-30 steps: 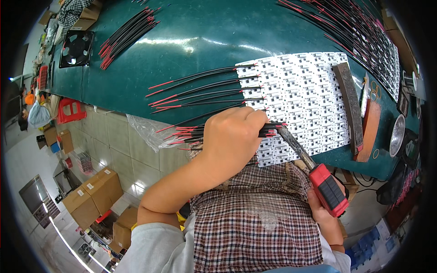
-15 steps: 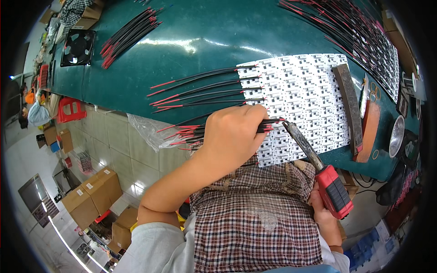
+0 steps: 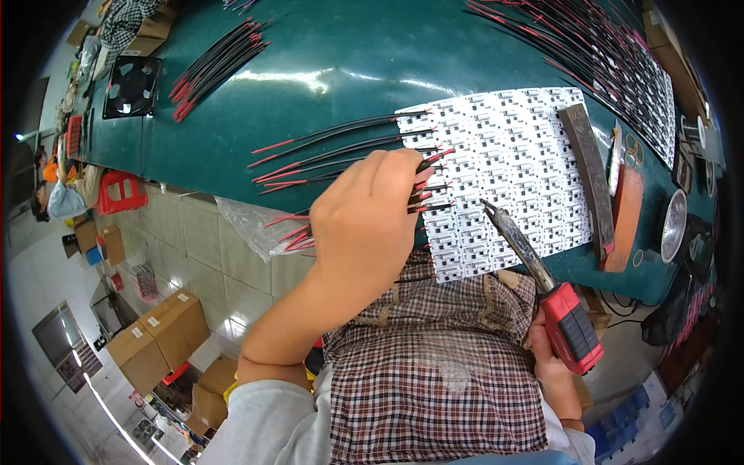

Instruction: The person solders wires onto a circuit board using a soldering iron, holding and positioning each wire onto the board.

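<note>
My left hand (image 3: 364, 213) is closed around a bundle of thin black wires (image 3: 294, 232) with red ends. Their tips stick out past my fingers over the left part of a white circuit board panel (image 3: 511, 178), which carries rows of small parts. More wires (image 3: 333, 145) lie across the panel's left edge, running off to the left. In my right hand (image 3: 549, 358) is a soldering iron (image 3: 572, 329) with a red and black handle, gripped from below. Its dark tip is over the panel, right of the left hand and apart from the held wire ends.
A dark bar (image 3: 587, 178) rests on the panel's right side, beside an orange-brown block (image 3: 625, 221). Further right are a metal bowl (image 3: 673, 236) and rubber bands (image 3: 634, 151). Wire bundles lie at the far left (image 3: 221, 66) and far right (image 3: 566, 39). A black fan (image 3: 132, 87) stands at the table's left.
My left hand has moved away from my body and slightly left with the wires. The iron's tip, earlier at the wire ends, is now apart from them; the right hand has barely moved.
</note>
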`<action>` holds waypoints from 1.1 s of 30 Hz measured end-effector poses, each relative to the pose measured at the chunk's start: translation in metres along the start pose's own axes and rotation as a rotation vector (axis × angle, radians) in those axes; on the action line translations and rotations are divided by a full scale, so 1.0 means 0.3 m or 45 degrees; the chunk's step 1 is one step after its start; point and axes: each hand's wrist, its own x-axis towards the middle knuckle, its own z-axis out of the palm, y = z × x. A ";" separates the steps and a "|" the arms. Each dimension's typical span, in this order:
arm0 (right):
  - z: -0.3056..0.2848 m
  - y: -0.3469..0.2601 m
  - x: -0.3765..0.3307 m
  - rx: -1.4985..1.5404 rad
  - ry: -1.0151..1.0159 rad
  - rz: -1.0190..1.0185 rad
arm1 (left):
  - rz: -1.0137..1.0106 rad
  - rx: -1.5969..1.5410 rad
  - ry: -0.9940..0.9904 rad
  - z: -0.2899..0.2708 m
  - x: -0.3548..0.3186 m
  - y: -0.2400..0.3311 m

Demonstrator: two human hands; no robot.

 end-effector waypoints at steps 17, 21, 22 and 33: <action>-0.004 -0.081 0.036 0.035 -0.061 -0.071 | -0.146 -0.236 -0.404 0.037 -0.106 0.032; 0.001 -0.086 0.074 -0.047 -0.064 -0.250 | -0.288 -0.326 -0.501 0.035 -0.098 0.036; 0.004 -0.087 0.086 -0.130 -0.030 -0.444 | -0.317 -0.277 -0.547 0.036 -0.096 0.035; 0.019 -0.099 0.112 -0.142 -0.039 -0.430 | -0.305 -0.295 -0.458 0.051 -0.092 0.032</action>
